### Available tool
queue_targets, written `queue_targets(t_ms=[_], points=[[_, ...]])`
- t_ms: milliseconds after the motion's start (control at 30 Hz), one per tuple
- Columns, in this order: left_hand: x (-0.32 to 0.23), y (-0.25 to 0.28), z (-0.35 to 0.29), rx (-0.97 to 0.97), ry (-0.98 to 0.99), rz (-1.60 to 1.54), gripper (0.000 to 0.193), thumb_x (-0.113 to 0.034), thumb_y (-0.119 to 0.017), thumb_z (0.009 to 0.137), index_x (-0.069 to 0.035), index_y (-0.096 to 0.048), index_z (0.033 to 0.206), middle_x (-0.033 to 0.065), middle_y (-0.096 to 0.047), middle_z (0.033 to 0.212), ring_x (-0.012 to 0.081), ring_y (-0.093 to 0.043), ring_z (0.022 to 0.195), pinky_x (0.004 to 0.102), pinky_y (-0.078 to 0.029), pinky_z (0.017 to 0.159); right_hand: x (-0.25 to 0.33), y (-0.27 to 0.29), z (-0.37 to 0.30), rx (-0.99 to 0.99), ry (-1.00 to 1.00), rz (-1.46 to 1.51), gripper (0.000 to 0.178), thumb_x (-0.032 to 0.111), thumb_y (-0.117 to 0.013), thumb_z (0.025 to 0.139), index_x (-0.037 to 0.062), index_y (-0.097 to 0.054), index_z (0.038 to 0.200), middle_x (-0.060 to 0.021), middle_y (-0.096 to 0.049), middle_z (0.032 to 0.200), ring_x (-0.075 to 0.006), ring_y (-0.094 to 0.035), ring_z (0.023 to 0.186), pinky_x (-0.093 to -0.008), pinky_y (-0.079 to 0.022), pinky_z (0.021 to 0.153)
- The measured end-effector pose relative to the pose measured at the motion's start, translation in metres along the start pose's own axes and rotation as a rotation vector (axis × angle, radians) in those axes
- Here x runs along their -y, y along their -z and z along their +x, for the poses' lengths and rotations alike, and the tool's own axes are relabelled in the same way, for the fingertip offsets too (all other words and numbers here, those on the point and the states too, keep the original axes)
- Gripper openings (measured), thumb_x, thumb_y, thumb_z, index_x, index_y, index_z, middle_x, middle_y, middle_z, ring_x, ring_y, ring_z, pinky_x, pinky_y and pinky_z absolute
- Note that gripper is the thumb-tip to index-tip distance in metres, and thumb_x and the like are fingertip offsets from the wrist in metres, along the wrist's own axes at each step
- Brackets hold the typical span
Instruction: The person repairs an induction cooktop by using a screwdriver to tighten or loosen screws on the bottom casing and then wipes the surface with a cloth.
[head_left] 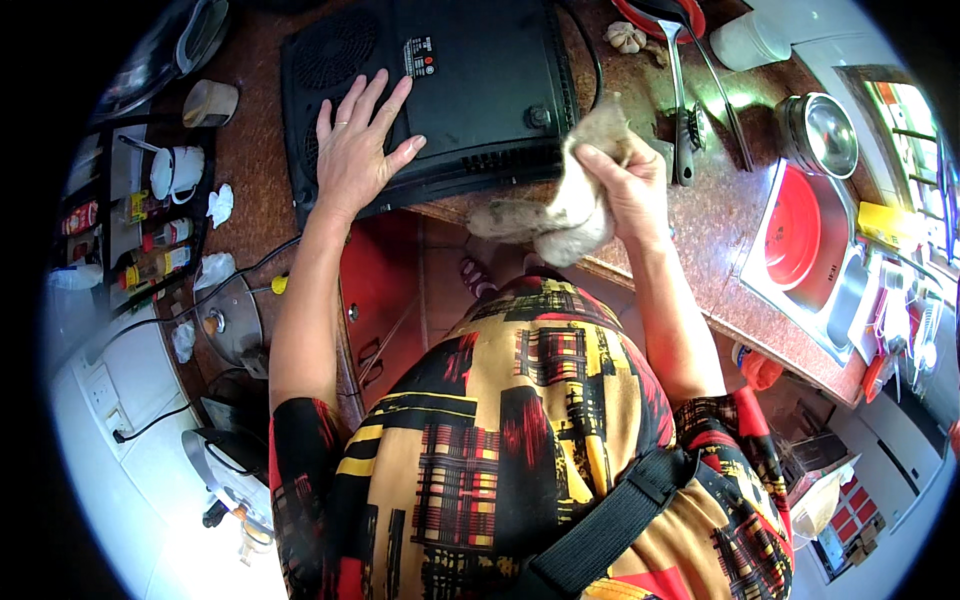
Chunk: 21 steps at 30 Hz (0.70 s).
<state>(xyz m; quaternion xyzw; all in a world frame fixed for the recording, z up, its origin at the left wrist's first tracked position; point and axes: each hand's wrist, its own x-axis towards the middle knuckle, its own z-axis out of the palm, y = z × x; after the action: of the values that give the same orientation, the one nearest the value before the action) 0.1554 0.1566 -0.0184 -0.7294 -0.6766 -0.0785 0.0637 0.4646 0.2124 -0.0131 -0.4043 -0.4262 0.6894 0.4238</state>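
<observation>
A black induction cooker [470, 95] lies upside down on the brown countertop, its vented underside and a small label facing up. My left hand [362, 140] rests on it with the fingers spread, just below the round fan grille. In my right hand [630, 185] a dirty beige cleaning cloth [575, 215] is pinched between thumb and fingers. The cloth hangs down over the counter's front edge, beside the cooker's right corner. A black cord runs from the cooker's far right side.
Right of the cooker lie a garlic bulb [625, 38], a metal spatula [680, 120] and stacked steel bowls [820, 135]. A sink holding a red basin [792, 225] is farther right. On the left are a pot lid [228, 318], a white enamel mug [176, 172] and a rack with bottles.
</observation>
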Motion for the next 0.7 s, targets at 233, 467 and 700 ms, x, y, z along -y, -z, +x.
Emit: queue_targets(t_ms=[233, 467, 700], points=[[0.001, 0.0, -0.006, -0.06, 0.001, 0.024, 0.068, -0.056, -0.052, 0.088, -0.024, -0.038, 0.146, 0.008, -0.034, 0.151, 0.0286, -0.027, 0.141, 0.0526, -0.019, 0.113, -0.021, 0.037, -0.026, 0.13, -0.139, 0.631, 0.035, 0.024, -0.072, 0.085, 0.0016, -0.059, 0.11, -0.0088, -0.063, 0.104, -0.0243, -0.06, 0.1, -0.0424, -0.045, 0.095], [-0.052, 0.037, -0.019, -0.384, -0.112, -0.265, 0.038, -0.03, -0.058, 0.092, -0.003, -0.062, 0.118, 0.012, -0.059, 0.119, 0.0316, -0.051, 0.116, 0.0426, -0.037, 0.102, -0.042, 0.045, -0.039, 0.356, -0.018, 0.747, 0.039, 0.038, -0.066, 0.088, 0.0003, -0.062, 0.099, -0.0101, -0.059, 0.096, -0.0277, -0.052, 0.1, -0.0419, -0.042, 0.091], [-0.154, 0.052, -0.036, 0.074, -0.099, -0.953, 0.038, -0.019, -0.076, 0.076, -0.001, -0.063, 0.107, 0.0117, -0.06, 0.096, 0.0276, -0.055, 0.094, 0.0368, -0.044, 0.084, -0.035, 0.037, -0.058, 0.346, -0.026, 0.644, 0.037, 0.032, -0.066, 0.089, -0.0002, -0.061, 0.106, -0.014, -0.06, 0.102, -0.028, -0.055, 0.101, -0.0428, -0.046, 0.088]])
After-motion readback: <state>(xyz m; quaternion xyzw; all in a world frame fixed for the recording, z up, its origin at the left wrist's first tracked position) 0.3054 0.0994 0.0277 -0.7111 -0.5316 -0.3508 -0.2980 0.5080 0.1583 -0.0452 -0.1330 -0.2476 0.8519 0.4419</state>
